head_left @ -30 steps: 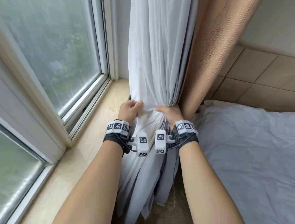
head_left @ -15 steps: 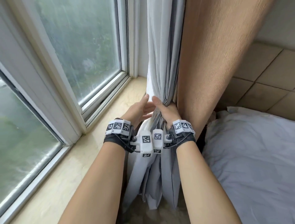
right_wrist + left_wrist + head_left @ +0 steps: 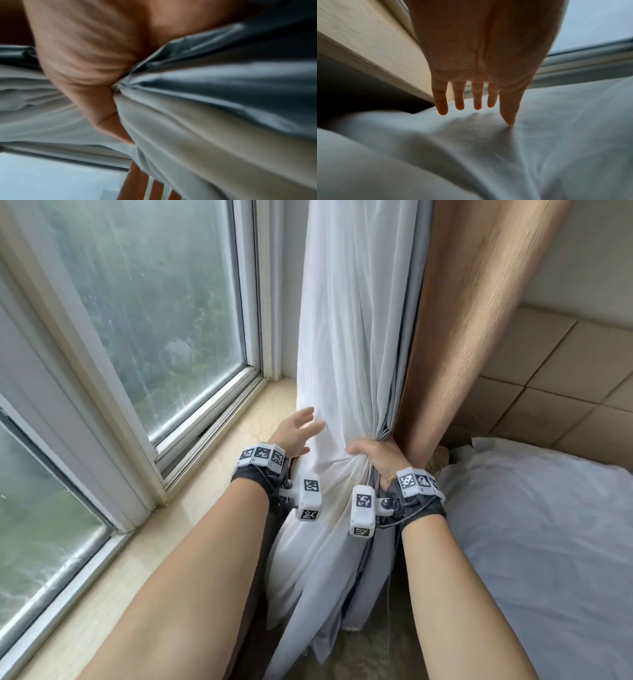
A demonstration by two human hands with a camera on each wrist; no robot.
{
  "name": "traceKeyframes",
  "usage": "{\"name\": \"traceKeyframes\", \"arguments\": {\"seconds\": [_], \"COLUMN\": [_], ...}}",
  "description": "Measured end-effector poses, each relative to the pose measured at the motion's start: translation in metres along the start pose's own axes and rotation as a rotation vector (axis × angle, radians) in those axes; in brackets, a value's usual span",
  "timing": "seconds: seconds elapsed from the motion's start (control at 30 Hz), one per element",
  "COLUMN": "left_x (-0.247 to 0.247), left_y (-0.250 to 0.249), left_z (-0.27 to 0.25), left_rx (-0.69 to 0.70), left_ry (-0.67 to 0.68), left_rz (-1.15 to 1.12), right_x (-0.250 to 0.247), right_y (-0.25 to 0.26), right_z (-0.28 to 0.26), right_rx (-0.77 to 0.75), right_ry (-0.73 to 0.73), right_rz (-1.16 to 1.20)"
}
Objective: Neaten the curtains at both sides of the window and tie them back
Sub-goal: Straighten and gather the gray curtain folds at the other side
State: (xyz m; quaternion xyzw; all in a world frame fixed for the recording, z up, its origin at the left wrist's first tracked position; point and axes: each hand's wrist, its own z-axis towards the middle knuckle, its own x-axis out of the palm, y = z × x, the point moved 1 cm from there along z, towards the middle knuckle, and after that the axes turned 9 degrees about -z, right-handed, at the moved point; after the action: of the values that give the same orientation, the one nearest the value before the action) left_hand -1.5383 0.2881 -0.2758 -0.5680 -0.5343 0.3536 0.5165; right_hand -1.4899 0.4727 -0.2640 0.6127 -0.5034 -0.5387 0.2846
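A white sheer curtain (image 3: 346, 337) hangs at the window's right side, with a grey lining and a tan outer curtain (image 3: 455, 313) behind it. My right hand (image 3: 373, 457) grips the gathered white and grey folds (image 3: 197, 108) at sill height, fingers curled into the bunch. My left hand (image 3: 298, 429) lies flat against the bundle's left side, its fingers (image 3: 459, 97) straight and spread and the thumb tip touching the white cloth (image 3: 471, 148). No tie-back shows in any view.
The window (image 3: 144, 302) and its white frame fill the left. A beige stone sill (image 3: 205, 481) runs beneath it. A bed with a pale grey sheet (image 3: 548, 542) lies at the right, against a tan padded wall panel (image 3: 555, 378).
My left hand has let go of the curtain, spread open and moved left to the bundle's side. The curtain bundle looks wider and whiter than half a second ago. My right hand keeps its grip.
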Motion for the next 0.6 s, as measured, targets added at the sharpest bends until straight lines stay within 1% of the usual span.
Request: {"name": "traceKeyframes", "arguments": {"seconds": [0.1, 0.17, 0.23, 0.33, 0.47, 0.6], "left_x": [0.008, 0.011, 0.012, 0.006, -0.004, -0.010], "left_y": [-0.001, -0.003, -0.005, -0.004, 0.001, 0.001], "left_z": [0.019, 0.028, 0.032, 0.034, 0.020, 0.003], "left_rx": [-0.045, -0.025, 0.039, 0.114, 0.122, 0.119], "left_ry": [0.158, 0.189, 0.154, 0.082, 0.016, -0.009], "left_rz": [0.081, 0.098, 0.107, 0.069, -0.023, -0.098], "right_x": [-0.005, -0.006, -0.006, -0.007, 0.001, 0.022], "right_y": [0.003, 0.005, 0.006, 0.009, 0.018, 0.023], "right_z": [-0.003, -0.003, -0.001, 0.000, 0.001, 0.008], "right_rx": [0.002, -0.014, -0.015, 0.014, -0.016, -0.012], "right_ry": [0.084, 0.105, 0.086, -0.050, -0.221, -0.296], "right_rz": [0.010, 0.033, 0.051, 0.077, 0.055, 0.046]}}
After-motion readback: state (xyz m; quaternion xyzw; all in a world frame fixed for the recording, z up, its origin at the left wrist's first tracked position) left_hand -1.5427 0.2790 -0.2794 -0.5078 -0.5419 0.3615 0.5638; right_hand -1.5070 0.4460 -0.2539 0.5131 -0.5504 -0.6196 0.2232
